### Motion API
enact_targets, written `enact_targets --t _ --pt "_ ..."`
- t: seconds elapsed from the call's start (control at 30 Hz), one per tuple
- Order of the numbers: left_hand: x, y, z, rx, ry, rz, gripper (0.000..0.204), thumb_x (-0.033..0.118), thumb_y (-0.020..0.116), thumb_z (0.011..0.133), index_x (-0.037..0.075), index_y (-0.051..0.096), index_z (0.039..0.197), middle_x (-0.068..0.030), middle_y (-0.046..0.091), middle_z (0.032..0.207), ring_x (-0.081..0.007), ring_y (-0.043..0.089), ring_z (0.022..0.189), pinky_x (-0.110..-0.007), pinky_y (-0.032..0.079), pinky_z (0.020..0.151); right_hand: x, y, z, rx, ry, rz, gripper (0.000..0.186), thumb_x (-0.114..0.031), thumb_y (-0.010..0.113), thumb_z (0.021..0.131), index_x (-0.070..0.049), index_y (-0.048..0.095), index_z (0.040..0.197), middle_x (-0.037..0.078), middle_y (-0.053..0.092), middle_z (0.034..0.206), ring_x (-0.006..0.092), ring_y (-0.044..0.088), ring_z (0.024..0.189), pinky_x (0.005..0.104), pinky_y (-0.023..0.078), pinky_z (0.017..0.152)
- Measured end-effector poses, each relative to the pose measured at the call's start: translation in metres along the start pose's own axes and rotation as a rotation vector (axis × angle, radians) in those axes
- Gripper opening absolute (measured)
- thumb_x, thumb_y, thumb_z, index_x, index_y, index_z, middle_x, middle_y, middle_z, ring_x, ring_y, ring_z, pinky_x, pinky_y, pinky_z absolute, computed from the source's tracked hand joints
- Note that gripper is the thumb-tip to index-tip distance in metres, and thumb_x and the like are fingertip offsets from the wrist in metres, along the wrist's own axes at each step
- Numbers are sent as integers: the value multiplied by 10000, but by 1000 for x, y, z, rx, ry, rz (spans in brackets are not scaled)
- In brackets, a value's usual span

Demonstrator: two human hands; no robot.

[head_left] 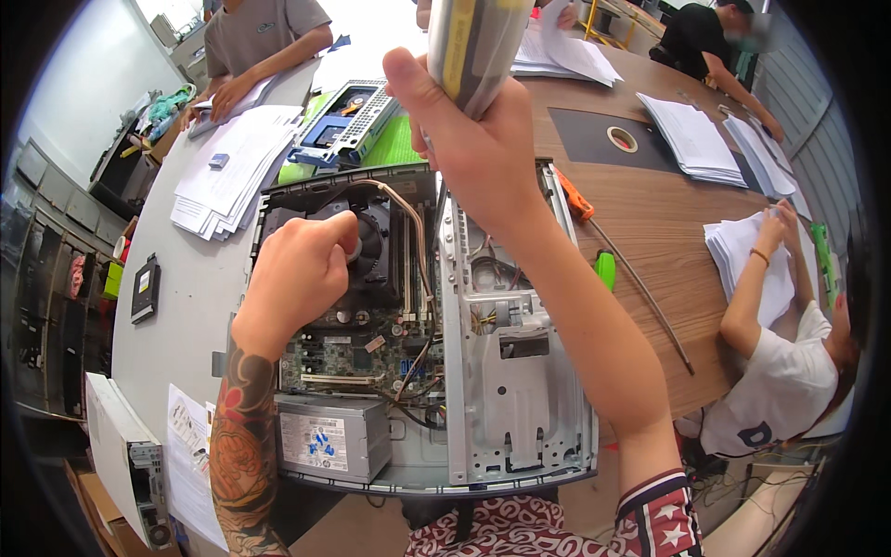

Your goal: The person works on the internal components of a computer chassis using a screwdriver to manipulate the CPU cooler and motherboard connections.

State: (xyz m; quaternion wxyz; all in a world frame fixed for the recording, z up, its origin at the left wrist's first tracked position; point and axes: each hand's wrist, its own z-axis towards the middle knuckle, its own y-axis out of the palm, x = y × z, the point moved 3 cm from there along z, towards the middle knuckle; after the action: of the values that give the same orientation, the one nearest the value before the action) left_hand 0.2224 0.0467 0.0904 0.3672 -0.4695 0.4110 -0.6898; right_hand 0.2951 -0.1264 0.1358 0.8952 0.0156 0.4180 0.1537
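My right hand (469, 148) is raised at the top, closed around a silver cylindrical object (473, 42) with a yellow stripe. My left hand (297, 274), fingers curled, is at the hub of a black cooling fan (371, 241); whether it grips anything there is hidden. Beneath both hands lies an opened desktop computer case (515, 390), showing a motherboard (357, 353), cables, a power supply (329, 436) and a metal bracket.
An orange-handled screwdriver (575, 200), green tool (604, 269), tape roll (621, 138) and several paper stacks (691, 135) lie around. A drive cage (339, 125) sits behind the case. Other people (260, 46) work at the left, back and right (761, 381).
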Motion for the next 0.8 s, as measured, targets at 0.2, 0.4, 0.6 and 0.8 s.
enact_targets --t 0.2,0.4,0.6,0.8 --pt "7 -8 -1 46 -29 90 152 -45 439 744 -22 572 814 -190 638 720 -379 626 699 -414 486 668 0 -2 2 -2 -11 -4 452 -403 686 916 -28 571 693 -39 506 559 51 437 544 261 349 490" --pt "5 -3 1 -69 26 -77 137 -32 459 745 -23 580 808 -189 638 725 -383 623 709 -413 484 659 0 -9 4 30 -59 -5 453 -388 693 917 -55 545 647 -59 464 540 31 404 516 247 304 458" --pt "-4 -7 -1 103 -6 92 172 -36 450 741 -30 599 827 -194 651 747 -365 629 687 -399 481 651 -2 -10 5 32 -49 21 456 -356 686 928 -58 525 621 -63 449 537 30 394 512 248 292 454" --pt "0 -7 -1 3 -1 -62 199 -40 441 748 -22 613 847 -196 651 750 -364 625 686 -399 476 646 -3 -9 5 28 -75 -7 453 -354 684 929 -56 531 623 -52 465 534 38 409 501 250 301 452"
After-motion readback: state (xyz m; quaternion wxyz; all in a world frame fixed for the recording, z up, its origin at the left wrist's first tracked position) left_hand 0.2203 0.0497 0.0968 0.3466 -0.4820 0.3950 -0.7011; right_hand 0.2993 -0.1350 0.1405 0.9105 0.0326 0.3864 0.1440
